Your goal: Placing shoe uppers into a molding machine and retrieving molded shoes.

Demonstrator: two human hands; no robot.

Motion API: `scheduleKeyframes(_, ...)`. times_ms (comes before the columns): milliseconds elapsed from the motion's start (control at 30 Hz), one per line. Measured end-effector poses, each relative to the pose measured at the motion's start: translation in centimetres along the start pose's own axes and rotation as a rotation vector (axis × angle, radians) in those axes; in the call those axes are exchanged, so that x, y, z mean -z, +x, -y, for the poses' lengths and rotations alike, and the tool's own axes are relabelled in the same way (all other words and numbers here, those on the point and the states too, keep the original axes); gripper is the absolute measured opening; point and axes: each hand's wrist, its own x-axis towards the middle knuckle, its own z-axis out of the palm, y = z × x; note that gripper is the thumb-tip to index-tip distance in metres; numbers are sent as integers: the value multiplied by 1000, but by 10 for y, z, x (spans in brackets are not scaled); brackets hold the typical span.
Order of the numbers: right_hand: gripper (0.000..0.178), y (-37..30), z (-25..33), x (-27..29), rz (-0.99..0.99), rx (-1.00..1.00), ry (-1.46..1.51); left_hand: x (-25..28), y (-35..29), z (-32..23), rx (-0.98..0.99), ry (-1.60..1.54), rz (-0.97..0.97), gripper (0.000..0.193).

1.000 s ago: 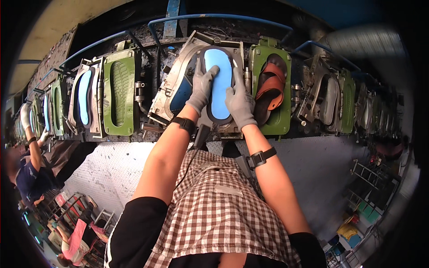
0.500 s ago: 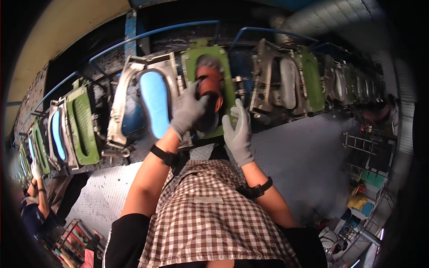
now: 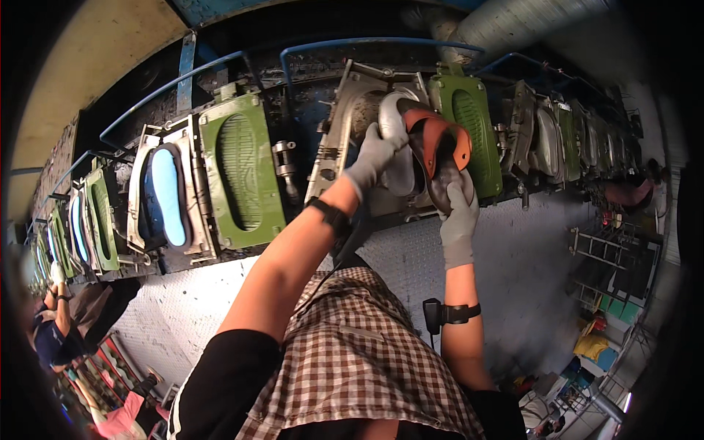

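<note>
A sandal with brown straps and a dark insole is tilted over an opened mould station. Its heel end is in my right hand, grey-gloved, with the fingers closed around it. On the left, my grey-gloved left hand has its fingers bent against a silver foot-shaped last, beside the straps. Under both lies the metal mould frame. To the right of the sandal stands a green mould plate with a ribbed sole cavity, partly covered by the sandal.
Left along the bench are another green mould plate and a frame holding a blue sole-shaped piece. Blue rails run behind the moulds. More stations recede right. A co-worker stands far left; a metal duct hangs above.
I have shifted right along the bench. The sandal has left the green plate and is now over the station to its right. My right hand, open before, now grips its heel.
</note>
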Motion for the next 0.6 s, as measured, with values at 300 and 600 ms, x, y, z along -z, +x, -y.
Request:
scheduleKeyframes(300, 34, 119, 22, -10, 168, 591, -459, -32, -42, 20, 51, -163, -4, 39)
scheduleKeyframes(600, 37, 90, 5, -33, 863, 824, -940, -12, -120, 43, 278, 189, 159, 47)
